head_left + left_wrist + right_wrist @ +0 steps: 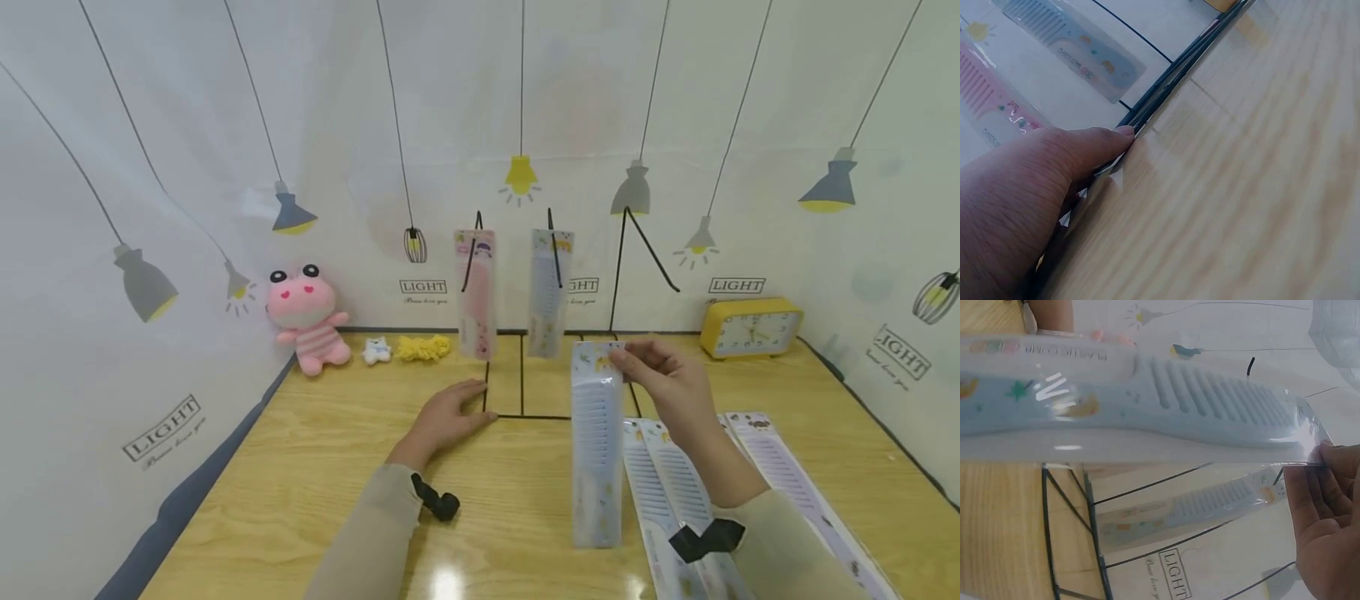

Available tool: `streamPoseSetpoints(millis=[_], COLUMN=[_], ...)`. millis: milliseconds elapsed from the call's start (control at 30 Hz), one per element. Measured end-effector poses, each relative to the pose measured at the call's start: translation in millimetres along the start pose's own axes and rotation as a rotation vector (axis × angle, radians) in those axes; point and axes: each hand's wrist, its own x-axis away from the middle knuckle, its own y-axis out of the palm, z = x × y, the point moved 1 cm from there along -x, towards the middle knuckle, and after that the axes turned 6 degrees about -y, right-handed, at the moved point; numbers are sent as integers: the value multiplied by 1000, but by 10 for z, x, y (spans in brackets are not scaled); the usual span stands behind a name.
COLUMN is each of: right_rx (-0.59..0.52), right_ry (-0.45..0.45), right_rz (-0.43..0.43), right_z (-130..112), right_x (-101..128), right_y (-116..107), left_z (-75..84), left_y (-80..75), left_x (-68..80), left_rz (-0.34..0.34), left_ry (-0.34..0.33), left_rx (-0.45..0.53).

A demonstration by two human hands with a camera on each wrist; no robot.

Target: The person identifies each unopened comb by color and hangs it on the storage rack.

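My right hand (678, 392) pinches the top corner of a blue comb in a clear packet (597, 450), which hangs upright in front of the black wire rack (547, 417). In the right wrist view this packaged comb (1210, 403) crosses the frame, with the thumb and fingertips at its end. My left hand (447, 417) lies at the rack's left base with fingers extended; its thumb touches the black wire in the left wrist view. A packaged pink comb (477, 300) hangs on the left hook and another packaged blue comb (550, 292) on the middle one. The right hook (652, 246) is bare.
Several packaged blue and purple combs (795, 475) lie on the table (285, 517) under and beside my right forearm. Along the back stand a pink plush toy (311, 321), a small white bear figure (377, 350), a yellow yarn bundle (422, 347) and a yellow clock (752, 327).
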Motion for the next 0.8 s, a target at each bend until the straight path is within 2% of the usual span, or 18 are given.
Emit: streamPoseSetpoints(millis=[167, 367, 567, 800], right_rx=[3, 52, 62, 45], right_ry=[-135, -219, -267, -262], right_rz=[4, 23, 40, 26], right_z=[-132, -192, -226, -215], right_x=[-140, -344, -485, -568], right_y=[93, 180, 244, 305], left_z=[16, 22, 17, 40], left_y=[-1, -12, -4, -24], left_x=[16, 3, -4, 19], left_rz=[-2, 5, -4, -8], left_ry=[4, 4, -7, -7], left_rx=[12, 3, 6, 16])
